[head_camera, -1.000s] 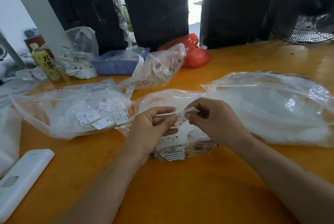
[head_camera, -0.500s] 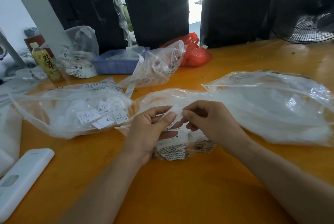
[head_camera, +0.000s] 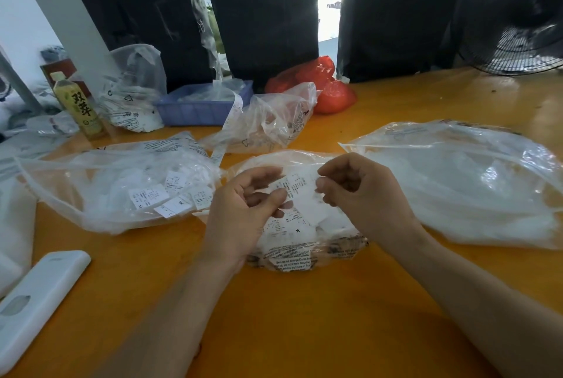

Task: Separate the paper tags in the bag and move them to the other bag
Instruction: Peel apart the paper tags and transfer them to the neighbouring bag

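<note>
**Two pinches, one flimsy tag strip**

Both hands are up over the middle bag (head_camera: 304, 251), and between them hangs a paper tag (head_camera: 297, 187), white, thin, printed with fine black text. The left hand (head_camera: 243, 216) pinches its near edge between thumb and forefinger; the right hand (head_camera: 362, 194) nips the far edge, fingers curled tight. This stuff looks featherlight and limp, likely to tear if tugged hard, so the grip wants to sit at the very edges, close to where the pieces join, peeling rather than yanking.

Under the hands the clear plastic bag is crinkly and slippery-looking, with more tags heaped inside. Off beyond the left hand lies the tag-filled bag (head_camera: 122, 191), glossy film, loose tags showing through, its mouth gaping. Beyond the right hand, a bigger cloudy bag (head_camera: 466, 182) sits slack on the smooth orange worktop (head_camera: 304, 316).
</note>
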The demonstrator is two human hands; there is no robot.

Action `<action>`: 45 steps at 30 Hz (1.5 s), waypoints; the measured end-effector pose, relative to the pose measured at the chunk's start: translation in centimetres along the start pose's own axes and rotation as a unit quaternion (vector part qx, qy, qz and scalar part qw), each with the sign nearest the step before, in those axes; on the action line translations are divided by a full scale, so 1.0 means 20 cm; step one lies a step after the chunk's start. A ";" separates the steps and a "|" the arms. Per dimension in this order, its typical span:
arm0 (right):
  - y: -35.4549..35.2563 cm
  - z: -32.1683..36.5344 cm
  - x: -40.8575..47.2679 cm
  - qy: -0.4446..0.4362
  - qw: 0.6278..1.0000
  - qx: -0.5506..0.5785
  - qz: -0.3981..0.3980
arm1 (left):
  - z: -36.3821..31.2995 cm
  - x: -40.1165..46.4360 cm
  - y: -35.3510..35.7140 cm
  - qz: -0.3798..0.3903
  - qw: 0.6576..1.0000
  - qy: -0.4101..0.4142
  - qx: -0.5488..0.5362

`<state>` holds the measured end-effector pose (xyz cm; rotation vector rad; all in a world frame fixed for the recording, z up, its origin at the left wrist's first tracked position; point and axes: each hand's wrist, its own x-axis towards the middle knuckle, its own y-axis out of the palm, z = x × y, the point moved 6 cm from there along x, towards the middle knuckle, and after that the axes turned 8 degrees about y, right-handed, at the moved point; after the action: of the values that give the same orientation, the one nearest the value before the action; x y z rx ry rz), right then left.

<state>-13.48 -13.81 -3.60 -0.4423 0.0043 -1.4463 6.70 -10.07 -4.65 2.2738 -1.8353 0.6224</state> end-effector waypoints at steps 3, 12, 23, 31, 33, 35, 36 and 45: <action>-0.02 0.01 0.01 -0.006 1.000 -0.016 -0.014 | -0.10 0.01 -0.09 -0.020 0.977 0.108 0.184; -0.39 -0.03 0.15 0.079 0.855 -0.501 -0.107 | -0.03 0.10 -0.72 -0.148 0.812 -0.027 0.564; -0.62 -0.19 0.14 0.255 0.774 -0.578 -0.041 | 0.12 0.11 -0.66 -0.033 0.722 -0.197 0.662; -0.62 -0.12 0.19 0.185 0.797 -0.558 -0.139 | -0.04 0.09 -0.37 -0.115 0.814 0.089 0.563; -0.60 -0.08 0.19 0.141 0.789 -0.578 -0.153 | -0.06 0.08 -0.29 -0.091 0.837 0.140 0.522; -0.57 -0.05 0.18 0.111 0.793 -0.576 -0.166 | -0.07 0.07 -0.23 -0.063 0.858 0.169 0.480; -0.56 -0.04 0.19 0.097 0.804 -0.561 -0.172 | -0.07 0.06 -0.19 -0.048 0.869 0.178 0.458; -0.24 0.03 0.08 0.031 0.998 -0.019 -0.051 | -0.08 0.01 -0.01 0.026 0.942 0.175 0.285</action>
<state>-17.74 -15.41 -1.22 -0.4341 0.0597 -1.5622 6.61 -9.55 -3.01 2.2092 -1.6928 1.6316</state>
